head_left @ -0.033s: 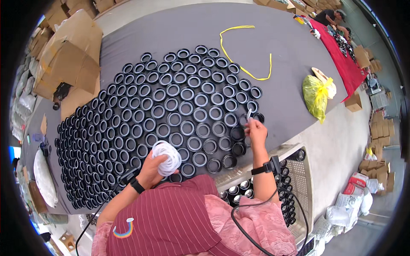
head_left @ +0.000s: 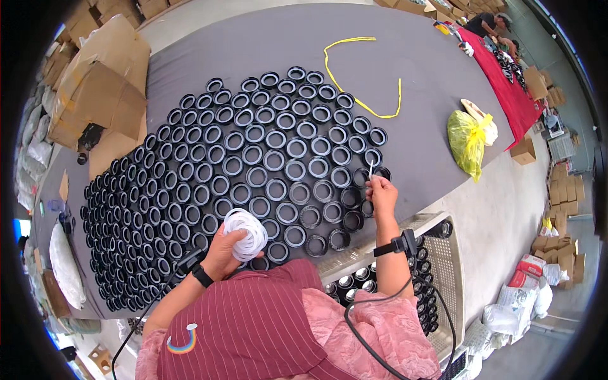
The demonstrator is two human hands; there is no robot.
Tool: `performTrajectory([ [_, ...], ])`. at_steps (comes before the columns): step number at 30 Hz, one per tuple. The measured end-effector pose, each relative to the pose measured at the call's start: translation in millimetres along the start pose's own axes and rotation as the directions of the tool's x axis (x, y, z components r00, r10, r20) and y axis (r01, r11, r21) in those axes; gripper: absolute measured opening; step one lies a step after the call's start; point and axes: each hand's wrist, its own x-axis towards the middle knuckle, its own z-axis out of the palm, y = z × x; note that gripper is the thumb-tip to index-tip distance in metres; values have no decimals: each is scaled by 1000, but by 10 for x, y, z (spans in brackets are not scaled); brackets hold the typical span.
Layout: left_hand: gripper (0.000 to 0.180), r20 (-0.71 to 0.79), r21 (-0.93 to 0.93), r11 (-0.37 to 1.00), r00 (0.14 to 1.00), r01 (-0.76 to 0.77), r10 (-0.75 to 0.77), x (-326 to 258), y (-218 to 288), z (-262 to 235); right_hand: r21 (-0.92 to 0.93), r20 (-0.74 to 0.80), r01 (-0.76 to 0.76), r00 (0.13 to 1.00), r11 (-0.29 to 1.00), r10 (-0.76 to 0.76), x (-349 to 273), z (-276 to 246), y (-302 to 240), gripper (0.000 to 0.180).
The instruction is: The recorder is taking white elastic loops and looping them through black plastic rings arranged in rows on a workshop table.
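Observation:
Rows of round black caps or rings (head_left: 274,160) cover much of the grey table, most with a pale grey-white inner rim. Toward the near right, several dark-rimmed ones (head_left: 339,239) show no pale rim. My left hand (head_left: 221,253) is closed around a loose stack of thin white rings (head_left: 247,235), just above the near rows. At the right edge of the layout, my right hand (head_left: 382,195) pinches one thin white ring (head_left: 371,168), seen nearly edge-on. It is over or beside the black pieces there; whether it touches one I cannot tell.
A beige plastic crate (head_left: 447,272) with more black pieces stands against the table's near right edge. A yellow strap (head_left: 367,106) and a yellow plastic bag (head_left: 465,145) lie farther back. Cardboard boxes (head_left: 104,95) stand at the left. Another person (head_left: 484,26) is at a red-covered table.
The white ring in my right hand has turned more edge-on. My left hand keeps its hold on the stack, almost unmoved.

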Motion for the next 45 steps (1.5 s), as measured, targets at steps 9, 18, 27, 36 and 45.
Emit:
performTrajectory([
  [9, 41, 18, 4, 1000, 1000, 6, -6, 46, -9, 27, -168, -53, 39, 997, 985, -49, 432, -110, 447, 13],
  [18, 44, 12, 5, 1000, 1000, -2, 2, 25, 1, -19, -675, -16, 193, 961, 712, -275, 297, 2, 368, 16],
  [27, 47, 75, -4, 999, 996, 46, -46, 2, 57, 63, -631, -1, 283, 931, 722, -365, 359, 0, 407, 16],
  [36, 47, 95, -25, 999, 995, 47, -45, -8, 45, 7, -682, 50, 304, 927, 665, -372, 386, 46, 420, 16],
  [45, 42, 128, 23, 999, 991, 40, -43, 57, 7, 38, -693, 183, 418, 890, 587, -418, 7, 230, 133, 21],
])
